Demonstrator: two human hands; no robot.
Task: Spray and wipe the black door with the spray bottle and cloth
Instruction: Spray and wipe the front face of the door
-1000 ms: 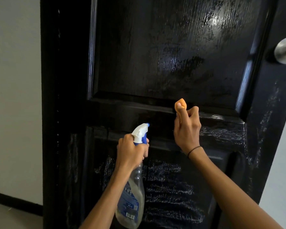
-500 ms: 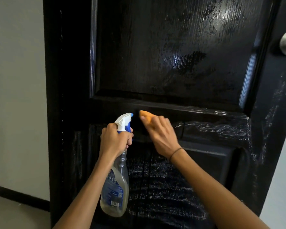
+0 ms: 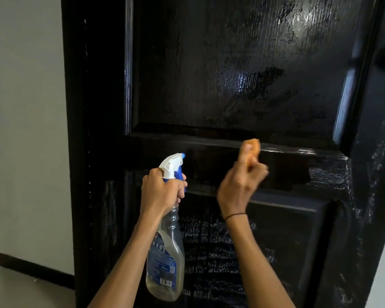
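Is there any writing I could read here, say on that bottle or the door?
Spray bottle label: blue with white print and a barcode, all too small and blurred to read.
Door: no words or signs, only wet streaks.
Cloth: no text visible.

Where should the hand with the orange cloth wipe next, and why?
Probably sideways to the right along the door's middle rail: the right hand holds the orange cloth there, and streaky wet marks show further right.
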